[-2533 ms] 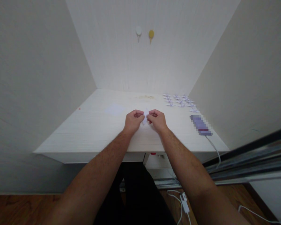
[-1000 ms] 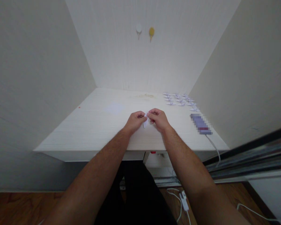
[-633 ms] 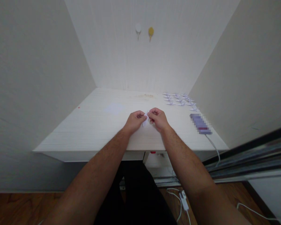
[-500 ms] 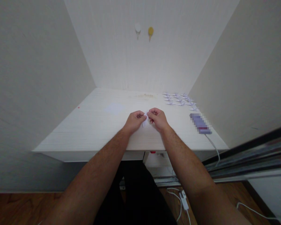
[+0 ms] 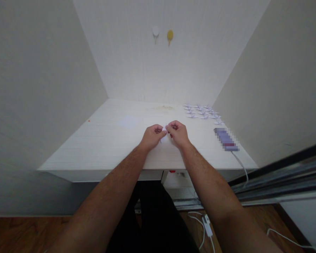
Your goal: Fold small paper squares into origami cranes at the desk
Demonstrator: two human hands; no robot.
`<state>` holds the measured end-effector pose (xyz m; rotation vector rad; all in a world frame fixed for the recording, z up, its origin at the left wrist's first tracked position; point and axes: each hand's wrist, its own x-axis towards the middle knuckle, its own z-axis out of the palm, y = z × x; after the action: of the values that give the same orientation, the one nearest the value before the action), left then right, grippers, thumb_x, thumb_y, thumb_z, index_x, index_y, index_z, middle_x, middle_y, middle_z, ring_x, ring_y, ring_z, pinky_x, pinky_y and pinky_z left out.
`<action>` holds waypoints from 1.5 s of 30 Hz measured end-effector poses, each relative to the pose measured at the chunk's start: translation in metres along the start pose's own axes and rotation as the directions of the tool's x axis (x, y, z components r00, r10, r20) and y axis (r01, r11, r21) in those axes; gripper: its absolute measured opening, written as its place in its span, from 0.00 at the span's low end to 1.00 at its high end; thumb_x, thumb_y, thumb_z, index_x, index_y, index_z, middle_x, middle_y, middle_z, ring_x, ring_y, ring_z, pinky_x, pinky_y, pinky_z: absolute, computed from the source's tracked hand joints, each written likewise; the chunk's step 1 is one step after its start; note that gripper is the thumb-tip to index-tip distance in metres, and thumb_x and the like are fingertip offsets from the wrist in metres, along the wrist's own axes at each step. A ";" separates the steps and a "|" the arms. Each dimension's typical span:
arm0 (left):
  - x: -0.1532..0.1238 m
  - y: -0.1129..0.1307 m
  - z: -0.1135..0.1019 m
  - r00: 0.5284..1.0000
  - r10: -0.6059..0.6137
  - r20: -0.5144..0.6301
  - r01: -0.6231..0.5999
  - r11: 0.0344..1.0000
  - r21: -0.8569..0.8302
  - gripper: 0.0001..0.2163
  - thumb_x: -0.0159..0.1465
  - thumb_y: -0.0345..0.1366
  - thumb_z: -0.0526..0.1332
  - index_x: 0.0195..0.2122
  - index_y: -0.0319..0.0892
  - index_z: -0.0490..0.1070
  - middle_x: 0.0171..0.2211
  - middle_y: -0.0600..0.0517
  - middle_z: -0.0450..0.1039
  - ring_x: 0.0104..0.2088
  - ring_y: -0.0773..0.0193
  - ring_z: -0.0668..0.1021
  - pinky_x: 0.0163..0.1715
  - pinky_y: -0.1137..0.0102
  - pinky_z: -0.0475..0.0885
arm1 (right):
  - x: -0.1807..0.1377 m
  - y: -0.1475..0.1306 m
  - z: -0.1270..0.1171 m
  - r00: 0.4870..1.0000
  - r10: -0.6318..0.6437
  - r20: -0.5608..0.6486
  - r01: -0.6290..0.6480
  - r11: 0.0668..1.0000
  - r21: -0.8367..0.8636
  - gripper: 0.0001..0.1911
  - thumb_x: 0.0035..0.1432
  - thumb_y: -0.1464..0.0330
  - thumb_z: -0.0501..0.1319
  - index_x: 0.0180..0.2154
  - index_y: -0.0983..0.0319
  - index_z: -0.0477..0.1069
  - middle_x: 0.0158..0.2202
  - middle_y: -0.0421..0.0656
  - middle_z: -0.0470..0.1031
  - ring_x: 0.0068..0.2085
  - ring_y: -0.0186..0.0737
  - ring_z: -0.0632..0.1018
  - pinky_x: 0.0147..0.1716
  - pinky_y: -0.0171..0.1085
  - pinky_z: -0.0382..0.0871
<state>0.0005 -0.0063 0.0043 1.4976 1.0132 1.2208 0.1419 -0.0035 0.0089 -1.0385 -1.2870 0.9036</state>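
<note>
Between my two hands, just above the white desk (image 5: 107, 140), is a small folded piece of pale lilac paper (image 5: 163, 138). My left hand (image 5: 154, 136) pinches it from the left with thumb and fingers. From the right, my right hand (image 5: 177, 132) grips its upper part, thumb and fingertips pressed together. The fingertips of both hands nearly meet and hide much of the paper, so its exact folds cannot be made out.
Several folded paper cranes (image 5: 203, 114) stand in rows at the back right. Nearer on the right lies a blurred-out phone (image 5: 225, 139) with a white cable (image 5: 241, 163). A pale paper stack (image 5: 128, 122) lies left of centre. Walls close in the back and sides.
My fingertips have drawn slightly closer together over the paper, and less of it shows between them. Nothing on the desk has moved.
</note>
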 end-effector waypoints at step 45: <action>-0.001 0.004 0.002 1.000 -0.010 -0.014 0.011 0.999 0.048 0.11 0.51 0.42 0.67 0.26 0.39 0.71 0.23 0.54 0.71 0.22 0.70 0.69 0.23 0.74 0.62 | 0.000 -0.001 0.001 0.995 -0.015 -0.103 0.010 0.999 -0.050 0.07 0.45 0.64 0.64 0.24 0.62 0.71 0.20 0.36 0.69 0.23 0.31 0.67 0.24 0.32 0.61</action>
<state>0.0024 -0.0085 0.0074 1.5213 1.0652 1.2079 0.1405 -0.0035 0.0100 -1.1010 -1.2330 0.8015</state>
